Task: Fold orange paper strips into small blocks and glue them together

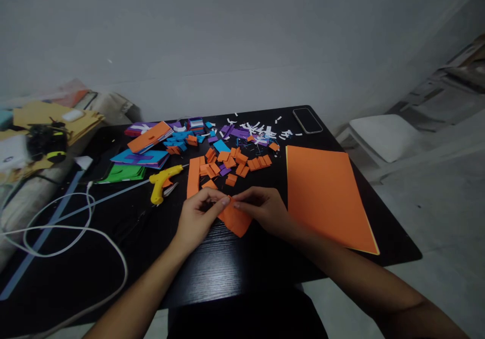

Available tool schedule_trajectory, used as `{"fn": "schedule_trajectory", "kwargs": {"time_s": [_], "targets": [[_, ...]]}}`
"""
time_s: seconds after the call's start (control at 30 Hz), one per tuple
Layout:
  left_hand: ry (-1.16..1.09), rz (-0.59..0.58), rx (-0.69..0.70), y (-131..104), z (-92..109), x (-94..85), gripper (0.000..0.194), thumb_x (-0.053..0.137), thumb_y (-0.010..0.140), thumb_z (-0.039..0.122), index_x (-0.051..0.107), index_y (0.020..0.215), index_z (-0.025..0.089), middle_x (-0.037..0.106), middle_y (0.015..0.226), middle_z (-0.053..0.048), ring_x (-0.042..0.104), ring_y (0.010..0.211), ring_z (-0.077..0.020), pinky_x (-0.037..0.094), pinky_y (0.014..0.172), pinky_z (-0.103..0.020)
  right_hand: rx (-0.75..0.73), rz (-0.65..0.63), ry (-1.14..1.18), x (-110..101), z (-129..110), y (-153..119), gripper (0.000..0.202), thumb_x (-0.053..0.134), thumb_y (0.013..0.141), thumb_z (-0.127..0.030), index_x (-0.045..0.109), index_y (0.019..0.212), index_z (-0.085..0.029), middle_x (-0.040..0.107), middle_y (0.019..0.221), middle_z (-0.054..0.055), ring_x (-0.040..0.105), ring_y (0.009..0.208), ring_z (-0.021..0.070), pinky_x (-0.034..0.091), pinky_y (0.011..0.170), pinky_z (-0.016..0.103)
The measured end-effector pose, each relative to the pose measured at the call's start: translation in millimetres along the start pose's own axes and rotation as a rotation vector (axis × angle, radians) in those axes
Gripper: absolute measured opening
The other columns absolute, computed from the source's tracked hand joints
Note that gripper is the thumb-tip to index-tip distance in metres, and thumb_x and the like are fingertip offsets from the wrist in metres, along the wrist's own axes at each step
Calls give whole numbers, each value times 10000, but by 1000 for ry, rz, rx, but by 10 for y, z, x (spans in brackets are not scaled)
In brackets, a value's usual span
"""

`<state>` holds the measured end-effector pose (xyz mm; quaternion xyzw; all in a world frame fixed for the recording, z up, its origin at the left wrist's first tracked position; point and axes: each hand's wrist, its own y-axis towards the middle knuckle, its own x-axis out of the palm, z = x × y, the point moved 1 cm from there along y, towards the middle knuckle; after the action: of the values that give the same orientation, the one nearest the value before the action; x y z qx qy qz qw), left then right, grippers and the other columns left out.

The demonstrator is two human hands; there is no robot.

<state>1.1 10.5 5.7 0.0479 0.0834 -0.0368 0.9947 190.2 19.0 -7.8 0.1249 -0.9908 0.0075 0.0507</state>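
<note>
both hands, left hand (197,213) and right hand (263,210), grip closed, pinch one orange paper piece (235,221).

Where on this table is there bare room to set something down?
Bare: the near edge of the table, below both hands and the orange piece they hold, between cable and orange sheet. Crowded: the scraps behind, by the glue gun.

Bare black table (235,263) open just below the hands. Blocked ahead by small orange pieces (227,164), at left by yellow glue gun (162,180) and white cable (76,228), at right by large orange sheet (326,192).
</note>
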Motion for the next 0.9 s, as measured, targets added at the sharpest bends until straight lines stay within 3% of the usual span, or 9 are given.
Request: {"fn": "schedule_trajectory", "kwargs": {"time_s": [0.13,0.37,0.67,0.77,0.9], "targets": [[18,-22,23,-1,42,10,242,759,856,417,738,835,176,716,757,-25,640,676,-147,511,615,-238,2,27,1,-13,9,5,171,864,755,-351,817,860,-225,818,855,29,762,798,201,618,798,349],[36,6,26,-28,28,29,177,744,862,354,727,826,182,729,768,-18,635,672,-143,493,606,-234,-8,38,-4,-10,3,4,160,866,757,-335,806,847,-217,807,829,24,744,768,183,598,769,324],[47,-5,43,-31,26,23,141,750,844,303,726,779,180,718,736,-14,630,671,-142,485,616,-236,10,-46,38,-13,-39,-1,227,868,766,-367,771,900,-211,782,889,28,730,833,180,590,797,315],[82,-28,44,-26,24,18,146,757,838,304,727,770,179,709,724,-14,616,654,-140,468,603,-240,-23,-84,4,-12,-46,-1,220,825,818,-367,768,968,-218,777,932,35,725,862,179,578,800,306],[113,-68,55,-28,8,29,143,754,838,302,734,768,179,711,711,-18,603,622,-137,450,575,-242,-66,-74,-96,-14,-30,-1,179,749,887,-388,764,903,-211,768,881,32,705,824,181,554,765,303]]}}
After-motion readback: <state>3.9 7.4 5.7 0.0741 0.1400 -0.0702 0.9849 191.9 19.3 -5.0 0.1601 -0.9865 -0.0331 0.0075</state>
